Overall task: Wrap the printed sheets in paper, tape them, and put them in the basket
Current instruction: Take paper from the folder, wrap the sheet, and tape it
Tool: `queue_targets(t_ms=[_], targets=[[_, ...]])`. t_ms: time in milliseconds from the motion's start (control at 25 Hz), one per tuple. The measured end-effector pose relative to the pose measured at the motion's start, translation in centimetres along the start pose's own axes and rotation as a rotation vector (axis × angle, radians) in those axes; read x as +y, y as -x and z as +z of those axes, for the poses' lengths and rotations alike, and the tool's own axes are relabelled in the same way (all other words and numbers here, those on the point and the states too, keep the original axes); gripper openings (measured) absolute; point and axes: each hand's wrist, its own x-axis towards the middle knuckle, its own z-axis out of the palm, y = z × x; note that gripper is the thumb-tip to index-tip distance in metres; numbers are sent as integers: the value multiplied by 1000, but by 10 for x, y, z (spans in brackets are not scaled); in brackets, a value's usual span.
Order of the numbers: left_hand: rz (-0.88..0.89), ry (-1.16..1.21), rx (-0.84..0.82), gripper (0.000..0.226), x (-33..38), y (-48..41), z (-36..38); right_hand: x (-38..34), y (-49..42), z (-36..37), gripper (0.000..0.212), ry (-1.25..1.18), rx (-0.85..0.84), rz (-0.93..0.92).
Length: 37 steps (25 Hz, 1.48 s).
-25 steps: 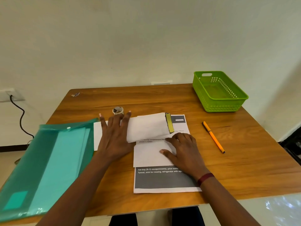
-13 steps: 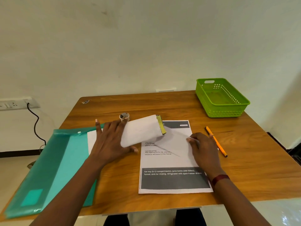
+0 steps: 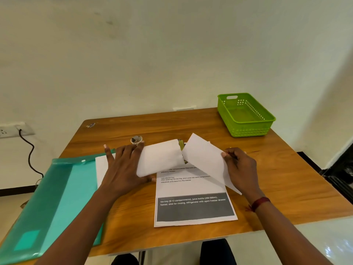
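Printed sheets [image 3: 193,209]: a thin stack lying flat on the table [image 3: 286,178] straight before the person. The near end, with its grey text band, is uncovered; the far end is under the wrap. Wrapping paper [image 3: 101,169]: one white sheet set crosswise at the far part of the stack, apparently passing beneath it. Left flap [image 3: 160,159]: folded over to the right, curved rather than creased. Right flap [image 3: 204,159]: raised and tilted, its upper edge meeting or almost meeting the left flap; which of the two cannot be told. Left hand [image 3: 124,169]: palm down, fingers straight and spread, pressing the root of the left flap. Right hand [image 3: 240,169]: thumb and fingers pinching the outer edge of the right flap and holding it off the stack. Step in hand, as judged: closing the second flap over the first. Recommended handling: keep the left palm bearing down so the first flap does not spring back. Draw the right flap taut and lay it across with a clear overlap, then crease both folds flat before letting go. Tape roll [image 3: 136,140]: just beyond the left fingertips, within reach for sealing the overlap. Basket [image 3: 246,122]: green, at the far right corner, well apart from the wrap. Folder [image 3: 47,197]: teal, open, to the left, partly under the wrapping paper.
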Motion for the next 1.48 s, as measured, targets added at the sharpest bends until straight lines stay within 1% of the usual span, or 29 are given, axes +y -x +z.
queue_targets(t_ms=[120,320,440,600,680,760,840,880,960,1040,1160,1280,1360,1440,1480], targets=[[16,-8,-12,115,1,-2,-3,2,-3,-1,25,32,-59,-36],[55,-25,-8,117,4,-3,-4,2,-15,-7,16,80,-154,-80],[73,-38,-26,119,5,-3,-2,2,-27,-8,14,129,-257,-104],[109,-62,-72,122,13,-3,4,-4,-40,-1,17,273,-388,-152],[121,-71,-85,121,21,-4,7,-10,-43,8,20,330,-426,-171],[124,-58,-82,118,28,-4,11,-18,-43,21,23,359,-430,-188],[126,-39,-69,115,32,-4,14,-23,-38,32,29,330,-372,-213],[118,-31,-61,114,33,-4,15,-23,-34,36,30,296,-306,-234],[93,-17,-46,113,32,-3,16,-19,-30,39,29,219,-167,-241],[84,-13,-47,114,32,-2,15,-14,-28,41,25,160,-93,-201],[93,-31,-65,116,34,-2,16,-13,-27,44,22,96,-69,-157],[98,-36,-67,116,39,-5,18,-17,-26,50,22,-9,-132,-102],[92,-36,-63,115,40,-5,19,-18,-24,52,19,-66,-115,-127],[67,-25,-50,113,39,-5,20,-11,-21,48,16,-38,50,-163],[50,-18,-43,112,37,-4,21,-7,-20,44,16,-45,161,-124]])
